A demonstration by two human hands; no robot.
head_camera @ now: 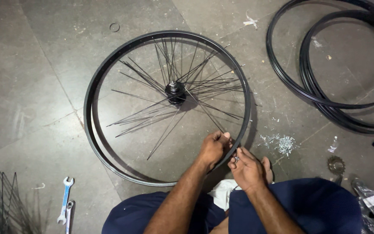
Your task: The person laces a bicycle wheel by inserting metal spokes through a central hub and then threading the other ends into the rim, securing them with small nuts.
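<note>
At the one rim (pixel 109 65), left hand (pixel 213 147) fingers pinch one spoke (pixel 204 113); right hand (pixel 246 169) seemingly pinches a nipple.

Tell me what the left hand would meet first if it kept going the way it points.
The left hand points up-right, at the black wheel rim; it probably meets that first.

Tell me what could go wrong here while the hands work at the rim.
1. Most spokes lie loose from the hub, not fixed to the rim; they may tangle or bend if the rim shifts.
2. The small silver parts lie scattered on the floor by the right hand; some could get lost.
3. The left hand pinches a thin spoke end, which might prick the fingers.
</note>
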